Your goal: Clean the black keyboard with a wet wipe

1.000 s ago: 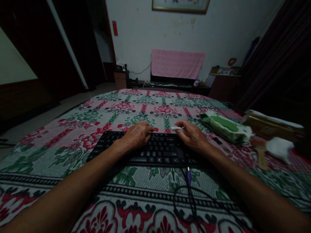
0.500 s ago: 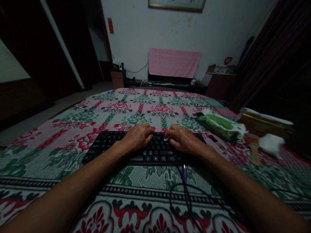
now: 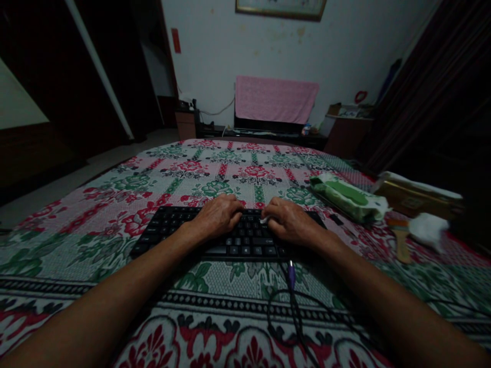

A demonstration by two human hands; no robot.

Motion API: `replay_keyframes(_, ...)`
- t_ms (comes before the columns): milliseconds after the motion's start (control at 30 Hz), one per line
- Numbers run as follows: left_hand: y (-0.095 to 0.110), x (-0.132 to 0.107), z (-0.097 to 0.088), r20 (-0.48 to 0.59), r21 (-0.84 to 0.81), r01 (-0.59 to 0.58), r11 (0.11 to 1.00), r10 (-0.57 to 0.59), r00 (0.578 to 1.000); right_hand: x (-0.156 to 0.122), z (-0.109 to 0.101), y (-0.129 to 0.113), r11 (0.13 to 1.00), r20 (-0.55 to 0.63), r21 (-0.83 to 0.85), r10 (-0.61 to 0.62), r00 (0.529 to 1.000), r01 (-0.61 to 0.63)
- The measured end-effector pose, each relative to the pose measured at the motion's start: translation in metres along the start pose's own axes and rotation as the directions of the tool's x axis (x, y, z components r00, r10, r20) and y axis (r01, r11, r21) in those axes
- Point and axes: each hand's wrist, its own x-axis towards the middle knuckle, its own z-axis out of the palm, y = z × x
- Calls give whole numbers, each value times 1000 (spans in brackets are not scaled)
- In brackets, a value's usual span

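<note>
While the left hand lies over the black keyboard, fingers curled at its far edge, grip indeterminable, the right hand pinches a white scrap over the keys. Keyboard: flat on flowered cloth, near middle. Right: green packet, wooden-handled brush, white wad.

From afar I look into a home: flowered fabric spreads below my camera, a framed picture hangs on the pale wall, a pink towel drapes beneath it, and dark curtains fall at right.
</note>
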Motion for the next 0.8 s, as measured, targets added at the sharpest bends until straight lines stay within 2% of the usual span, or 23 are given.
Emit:
replay_keyframes(167,-1,0,1,-3,2,-4,1000,4,1000,2,1,-2,999,-50,20,-25,998,26)
replay_keyframes(333,-1,0,2,-5,-2,2,1000,-2,1000,3,4,-6,998,-53,25,-64,997,65)
replay_keyframes(633,0,0,1,-10,12,4,1000,-4,1000,-6,3,12,982,-116,136,-118,986,133)
replay_keyframes(800,0,0,1,-13,4,-10,1000,10,1000,4,0,18,981,-69,175,-70,995,81)
